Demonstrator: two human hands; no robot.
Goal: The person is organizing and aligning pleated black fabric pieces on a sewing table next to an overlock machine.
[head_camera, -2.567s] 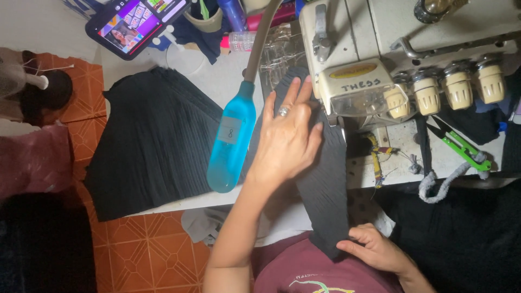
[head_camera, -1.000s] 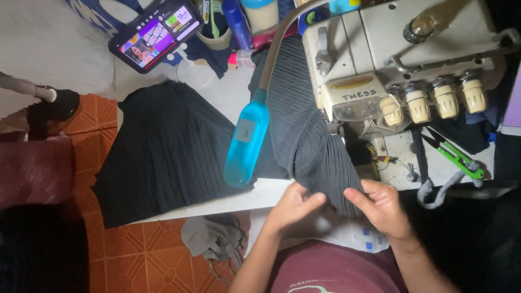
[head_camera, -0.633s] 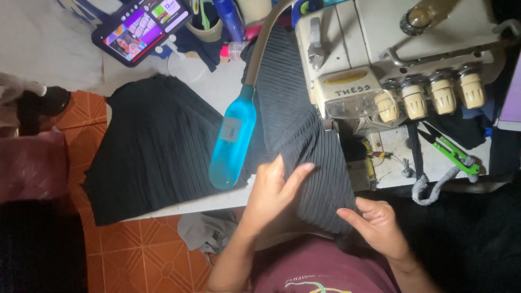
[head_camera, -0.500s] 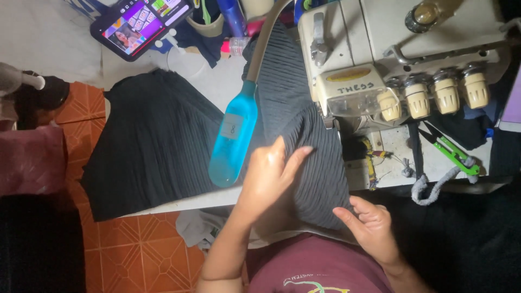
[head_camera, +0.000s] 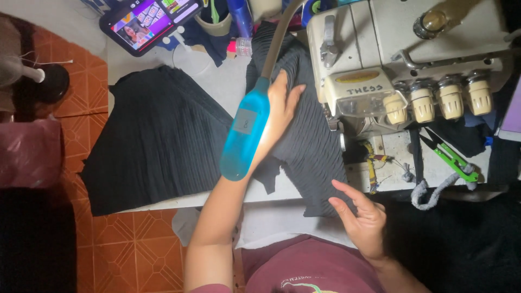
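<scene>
Dark ribbed fabric at the sewing machine, your hands now spread apart.

The dark ribbed fabric (head_camera: 309,146) lies beside the overlock machine (head_camera: 401,59). Your left hand (head_camera: 279,111) has moved up, flat and open-fingered on it beside the blue lamp (head_camera: 245,135); your right hand (head_camera: 361,217) stays at its near edge, fingers loosely open, gripping nothing.

I can't see most of my left hand (head_camera: 279,106), because the blue lamp (head_camera: 245,135) is in front of it. The phone (head_camera: 149,21) is cut off at the top edge. The sewing machine (head_camera: 412,59) runs off the top and right edges. Part of the dark cloth (head_camera: 309,146) goes under the machine, where I can't see it
</scene>
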